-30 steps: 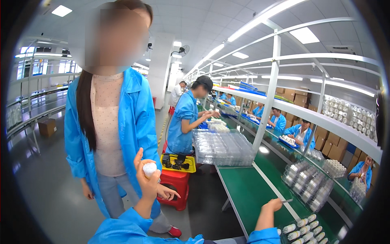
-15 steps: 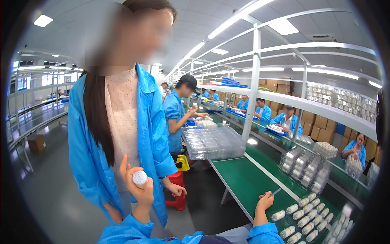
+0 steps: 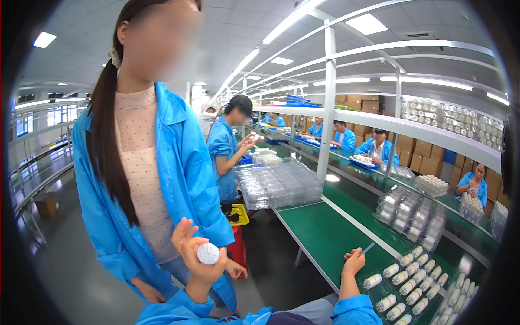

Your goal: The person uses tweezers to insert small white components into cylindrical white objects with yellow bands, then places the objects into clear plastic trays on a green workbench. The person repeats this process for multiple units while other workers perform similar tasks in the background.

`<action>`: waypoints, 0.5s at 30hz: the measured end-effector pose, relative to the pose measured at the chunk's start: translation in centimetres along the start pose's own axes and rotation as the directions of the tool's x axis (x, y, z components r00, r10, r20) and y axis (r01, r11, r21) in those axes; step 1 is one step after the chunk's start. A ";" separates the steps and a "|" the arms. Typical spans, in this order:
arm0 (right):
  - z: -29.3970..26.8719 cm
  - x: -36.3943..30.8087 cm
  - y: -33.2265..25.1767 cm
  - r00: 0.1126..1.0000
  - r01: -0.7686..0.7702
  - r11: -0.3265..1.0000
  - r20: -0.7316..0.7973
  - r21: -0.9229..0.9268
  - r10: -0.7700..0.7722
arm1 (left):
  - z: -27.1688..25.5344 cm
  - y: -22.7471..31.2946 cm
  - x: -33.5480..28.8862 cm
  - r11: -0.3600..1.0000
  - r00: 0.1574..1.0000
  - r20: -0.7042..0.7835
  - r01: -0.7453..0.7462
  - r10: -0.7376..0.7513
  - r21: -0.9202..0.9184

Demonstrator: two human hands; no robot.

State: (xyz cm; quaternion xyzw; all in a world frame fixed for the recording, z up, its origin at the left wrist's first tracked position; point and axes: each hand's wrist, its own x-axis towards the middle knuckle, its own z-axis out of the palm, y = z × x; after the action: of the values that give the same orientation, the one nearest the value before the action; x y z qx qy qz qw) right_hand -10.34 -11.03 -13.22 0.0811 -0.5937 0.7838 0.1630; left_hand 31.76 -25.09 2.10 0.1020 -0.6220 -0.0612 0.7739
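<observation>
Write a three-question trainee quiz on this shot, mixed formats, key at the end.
1. Multiple choice: what does the person's left hand hold?
A) a cardboard box
B) a round white piece
C) a blue tray

2. True or false: the person's right hand is empty.

3. Fill in: the long work surface beside the right hand is coloured ____.

Key: 1. B. 2. False; it holds a slim grey item. 3. Green.

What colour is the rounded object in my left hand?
White with faint grey lines: the small rounded object in your left hand, best in the head view.
</observation>
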 end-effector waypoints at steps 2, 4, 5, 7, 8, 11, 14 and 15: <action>-0.7 0.5 0.1 0.999 -0.032 0.999 -0.014 0.021 0.033 | 0.3 0.1 0.4 0.994 0.996 -0.030 0.076 -0.078 -0.072; -1.0 0.6 -0.5 0.999 -0.039 0.998 -0.013 0.046 0.040 | -0.2 0.4 2.4 1.000 0.995 -0.100 -0.008 0.007 -0.002; -1.0 0.5 -0.7 0.999 -0.043 0.998 -0.005 0.054 0.044 | -0.6 0.7 3.7 0.998 0.990 -0.129 -0.052 0.056 0.035; -0.6 0.0 -0.9 0.998 -0.065 0.995 0.012 0.079 0.064 | -2.3 1.5 6.0 0.992 0.954 -0.288 -0.104 0.081 -0.066; -0.5 -0.2 -1.5 0.996 -0.087 0.994 0.011 0.069 0.086 | -2.8 1.6 7.0 0.979 0.926 -0.370 -0.141 0.078 -0.146; -0.9 0.0 -1.2 0.995 -0.101 0.988 0.010 0.115 0.101 | -4.1 2.4 7.9 0.947 0.847 -0.526 -0.223 0.071 -0.231; -1.0 0.2 -1.3 0.997 -0.068 0.996 0.029 0.063 0.067 | -4.0 3.8 8.1 0.949 0.831 -0.554 -0.216 0.054 -0.231; -0.7 0.2 -1.4 0.997 -0.064 0.996 0.034 0.056 0.062 | -4.0 3.5 8.0 0.945 0.851 -0.521 -0.224 0.070 -0.239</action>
State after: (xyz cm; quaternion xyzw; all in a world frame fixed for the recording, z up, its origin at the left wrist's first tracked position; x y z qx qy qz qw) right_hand -9.96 -9.97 -12.15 0.0797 -0.5758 0.8038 0.1263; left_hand 37.33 -23.13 9.71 -0.0489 -0.3876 -0.0628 0.9184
